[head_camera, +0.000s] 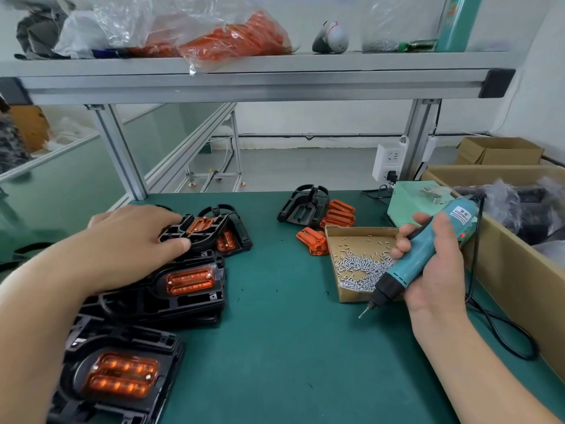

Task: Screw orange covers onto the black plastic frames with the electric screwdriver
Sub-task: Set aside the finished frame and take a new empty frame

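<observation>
1. Mid-batch, by the look of it: at least three frames with covers already fitted, piled along the left edge of the bench [290,347], among them a finished unit [122,377] at the near left corner.
2. Clasps a black frame [172,232], its orange cover [200,225] seated in it, between the thumb and laid-over fingers of the left grip [137,240], on top of that left-hand pile. Screws in this one too small to make out.
3. Wraps the right grip [437,270] fully round the electric screwdriver [406,270], with the bit angled down and left over bare mat near the right edge, touching nothing. Cannot tell whether a screw sits on the tip.
4. Leaves a bare frame [302,206] and several loose covers [339,214] waiting toward the far edge, just beside a cardboard tray of screws [360,264], well stocked. Plenty left to fit, on this showing.
5. Works on a green mat under an aluminium shelf [244,68] loaded with bagged orange parts [238,38]. Lines the right edge with cardboard boxes [504,270]. Shows a wall socket [389,162], a white wall and pale floor beyond the far edge.
</observation>
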Demonstrator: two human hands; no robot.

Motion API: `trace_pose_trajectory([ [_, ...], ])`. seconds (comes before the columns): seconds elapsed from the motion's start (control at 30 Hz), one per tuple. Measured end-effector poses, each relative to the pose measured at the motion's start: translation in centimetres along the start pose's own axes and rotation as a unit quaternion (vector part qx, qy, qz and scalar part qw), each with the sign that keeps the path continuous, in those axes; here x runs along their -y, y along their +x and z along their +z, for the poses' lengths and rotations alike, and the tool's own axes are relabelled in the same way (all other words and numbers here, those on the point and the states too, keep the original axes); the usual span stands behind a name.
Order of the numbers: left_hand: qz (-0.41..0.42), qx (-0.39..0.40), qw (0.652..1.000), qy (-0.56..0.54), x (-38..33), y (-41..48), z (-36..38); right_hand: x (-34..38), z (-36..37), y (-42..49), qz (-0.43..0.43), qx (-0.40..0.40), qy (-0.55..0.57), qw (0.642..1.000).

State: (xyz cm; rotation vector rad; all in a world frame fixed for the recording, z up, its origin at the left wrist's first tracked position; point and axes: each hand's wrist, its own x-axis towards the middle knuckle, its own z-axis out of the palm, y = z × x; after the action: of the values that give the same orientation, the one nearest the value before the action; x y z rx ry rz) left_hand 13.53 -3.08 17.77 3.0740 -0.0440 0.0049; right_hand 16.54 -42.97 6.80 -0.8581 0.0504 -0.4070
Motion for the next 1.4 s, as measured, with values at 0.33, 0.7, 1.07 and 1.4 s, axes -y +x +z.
trace_pose_trajectory([
  [0.33, 0.105, 0.024, 0.988, -0.106, -15.0, 10.0, 2.6, 0.0, 0.0, -0.2, 0.022, -0.009, 0.007, 1.000],
  [0.7, -0.021, -0.001, 0.988, -0.155, -17.8, 22.2, 10.4, -0.8, -0.5, 0.9, 0.017, -0.008, 0.020, 1.000],
  [1.07, -0.065, -0.022, 0.987, -0.143, -16.7, 24.4, 12.3, -1.1, -0.9, 1.2, 0.009, -0.001, 0.030, 1.000],
  [1.4, -0.138, -0.071, 0.877, -0.455, -16.3, 20.4, 9.2, -0.8, -0.7, 0.9, 0.009, -0.001, 0.022, 1.000],
])
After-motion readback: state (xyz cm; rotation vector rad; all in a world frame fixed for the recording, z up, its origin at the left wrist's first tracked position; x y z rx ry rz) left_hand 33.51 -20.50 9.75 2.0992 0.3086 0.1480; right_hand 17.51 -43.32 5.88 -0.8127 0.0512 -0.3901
